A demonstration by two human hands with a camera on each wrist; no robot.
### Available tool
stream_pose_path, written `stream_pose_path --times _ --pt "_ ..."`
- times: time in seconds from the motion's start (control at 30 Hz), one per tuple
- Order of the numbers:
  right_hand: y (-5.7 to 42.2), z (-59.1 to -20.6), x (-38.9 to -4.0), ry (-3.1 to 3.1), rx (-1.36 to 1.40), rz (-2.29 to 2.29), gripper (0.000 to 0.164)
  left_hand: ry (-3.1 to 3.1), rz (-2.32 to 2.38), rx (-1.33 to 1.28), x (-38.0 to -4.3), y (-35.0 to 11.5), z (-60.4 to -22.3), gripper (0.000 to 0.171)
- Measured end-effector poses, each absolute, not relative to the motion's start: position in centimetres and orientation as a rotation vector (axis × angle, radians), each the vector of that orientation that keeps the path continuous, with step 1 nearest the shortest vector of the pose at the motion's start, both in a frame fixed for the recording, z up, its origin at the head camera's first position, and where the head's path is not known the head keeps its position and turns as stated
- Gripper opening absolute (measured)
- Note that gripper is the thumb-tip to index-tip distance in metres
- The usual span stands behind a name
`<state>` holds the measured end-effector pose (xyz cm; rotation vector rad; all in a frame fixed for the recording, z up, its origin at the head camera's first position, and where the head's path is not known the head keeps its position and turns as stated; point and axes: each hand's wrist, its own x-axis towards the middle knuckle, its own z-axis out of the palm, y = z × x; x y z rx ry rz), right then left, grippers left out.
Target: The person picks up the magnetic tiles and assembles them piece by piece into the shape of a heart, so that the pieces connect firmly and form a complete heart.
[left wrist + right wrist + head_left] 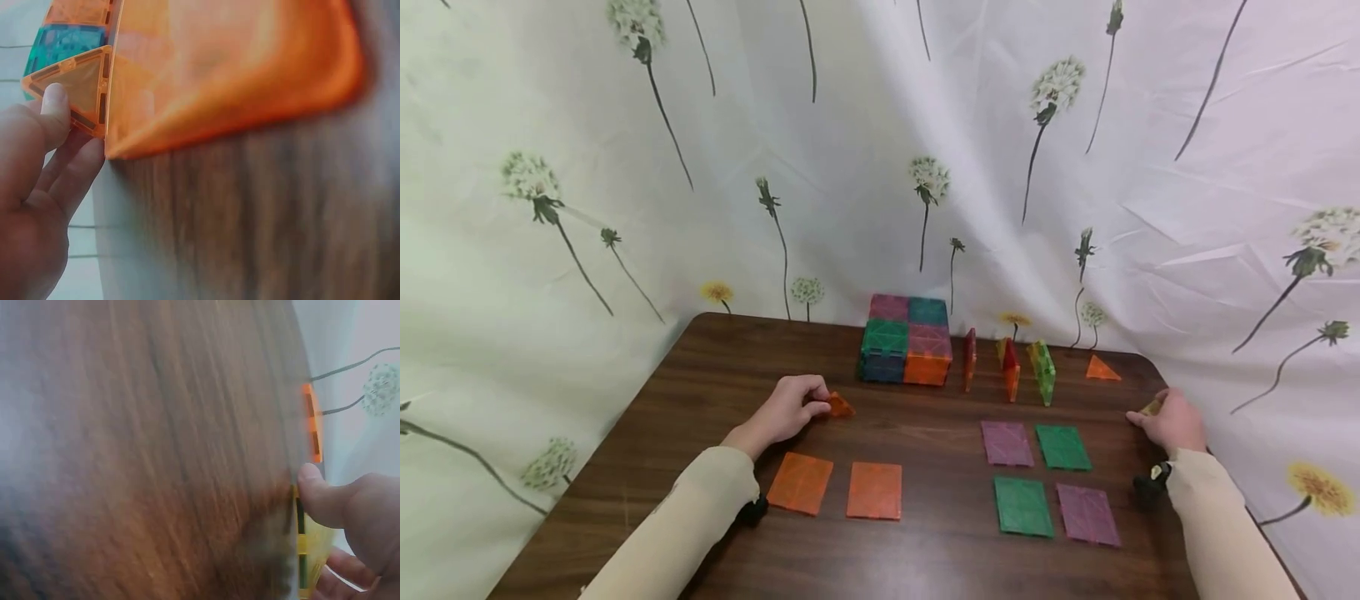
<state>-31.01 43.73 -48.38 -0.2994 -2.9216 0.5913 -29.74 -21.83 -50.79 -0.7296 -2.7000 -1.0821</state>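
In the head view, a brown table (940,562) is filling the lower half, its right edge running close beside the right hand (1182,421), which is pinching a yellow tile (1152,407). Left of centre, the left hand (793,406) is pinching an orange triangle (841,406), wood showing between it and the tile block (889,332) above. Upright tiles (1012,372) are standing right of the block, between the hands. A second orange triangle (1102,368) is sitting near the back right corner. Orange squares (875,491) are lying below the left hand, purple and green squares (1025,506) at lower right.

In the left wrist view, the hand is gripping its triangle at left; a blurred orange tile (212,62) is filling the upper right.

In the right wrist view, the hand is holding the yellow tile at lower right, the second orange triangle showing just above.
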Motion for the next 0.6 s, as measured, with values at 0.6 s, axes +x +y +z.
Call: stream_pose_path --times 0.6 --pt "38.4 -44.9 -27.5 -2.810 0.159 0.646 0.019 -2.754 -1.009 -0.756 -30.1 -21.4 -50.6 0.018"
